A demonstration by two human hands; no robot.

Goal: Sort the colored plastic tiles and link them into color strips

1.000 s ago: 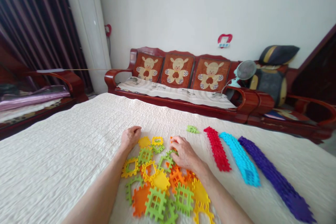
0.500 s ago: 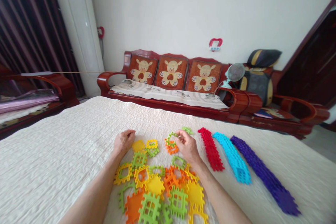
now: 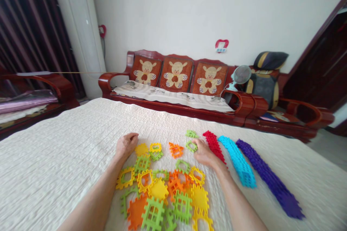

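My right hand pinches a green open-frame piece just in front of another green piece. Left of it lie orange pieces. My left hand is curled closed on the cloth, beside a yellow piece; whatever its fingers may hold is hidden. Between my forearms several yellow, green and orange notched pieces overlap, among them a yellow solid square and a green window piece.
Red, light blue and purple rows of pieces lie to the right on the white cloth. Beyond the table stand a wooden sofa with bear cushions and a small fan.
My right hand has moved right with the green piece, away from the orange pieces, and now partly covers the red row. My left hand has stayed nearly still.
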